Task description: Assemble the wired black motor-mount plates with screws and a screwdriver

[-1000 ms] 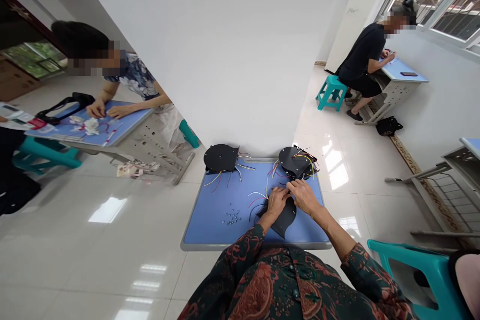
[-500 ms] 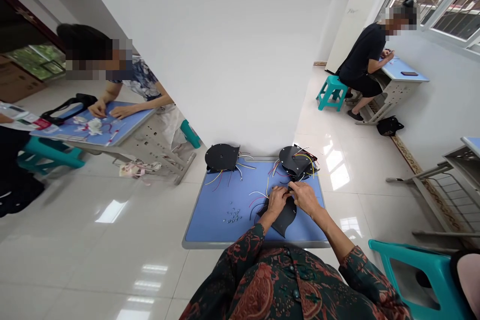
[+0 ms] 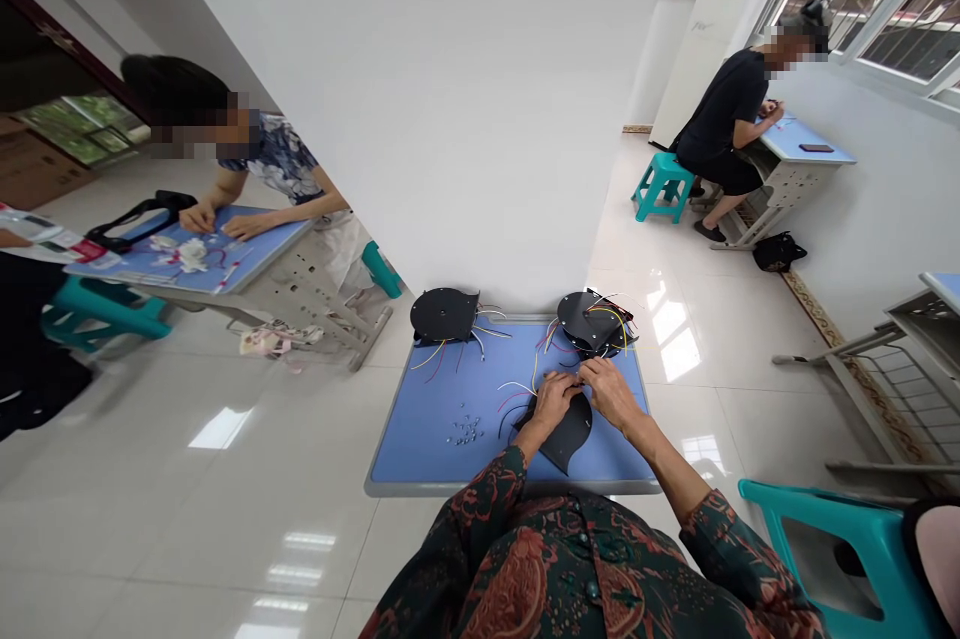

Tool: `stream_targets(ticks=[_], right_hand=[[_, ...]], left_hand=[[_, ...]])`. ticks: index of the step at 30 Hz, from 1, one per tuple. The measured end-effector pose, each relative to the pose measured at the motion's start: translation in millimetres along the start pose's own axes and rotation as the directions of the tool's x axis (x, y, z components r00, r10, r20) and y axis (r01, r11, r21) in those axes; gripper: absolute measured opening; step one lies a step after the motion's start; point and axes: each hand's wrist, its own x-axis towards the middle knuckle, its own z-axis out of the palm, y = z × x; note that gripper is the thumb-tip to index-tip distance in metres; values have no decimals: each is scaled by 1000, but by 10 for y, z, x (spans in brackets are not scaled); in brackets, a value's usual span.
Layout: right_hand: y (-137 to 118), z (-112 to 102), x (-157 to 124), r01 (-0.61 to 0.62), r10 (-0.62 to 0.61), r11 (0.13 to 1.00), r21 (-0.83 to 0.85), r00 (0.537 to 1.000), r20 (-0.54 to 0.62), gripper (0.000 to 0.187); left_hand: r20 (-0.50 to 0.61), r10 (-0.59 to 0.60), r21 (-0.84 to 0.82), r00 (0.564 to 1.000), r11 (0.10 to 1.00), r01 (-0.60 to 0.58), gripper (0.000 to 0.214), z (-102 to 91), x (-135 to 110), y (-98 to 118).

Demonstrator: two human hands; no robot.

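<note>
My left hand (image 3: 553, 400) and my right hand (image 3: 609, 394) meet over a curved black plate (image 3: 568, 435) near the front of the blue desk (image 3: 420, 449). Both seem to grip its upper edge, though the fingers hide that part. Thin coloured wires (image 3: 516, 397) fan out beside my left hand. Small metal screws (image 3: 465, 431) lie in a loose heap to its left. Farther back stand a black round plate (image 3: 442, 315) and a black wired assembly (image 3: 592, 323), both trailing red, yellow and white wires.
A co-worker's hands (image 3: 217, 222) work at a blue desk (image 3: 247, 229) to the left, and another person (image 3: 727, 109) sits at a desk by the windows. Teal stools stand nearby, one (image 3: 832, 539) at my lower right. A black bag (image 3: 778, 251) lies on the tiled floor.
The room shifts slightly in view as my head turns. My hands stay at the black plate's upper edge, and the plate has not visibly moved.
</note>
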Motion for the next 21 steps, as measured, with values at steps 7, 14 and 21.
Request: stream_targets(ticks=[7,14,21], right_hand=[[-104,30,-72,-250,248,967,-36,967,-62,18],[-196,-1,-113,-251,251,968,-8,968,-25,9],[-151,24,-57,-220,222,975,24,973,-57,8]], left_hand=[[-13,-20,21,1000,1000,20,17,52,2,8],[-21,-35,44,999,998,35,19,61,-6,7],[-22,-38,49,999,998,39,19,77,-21,8]])
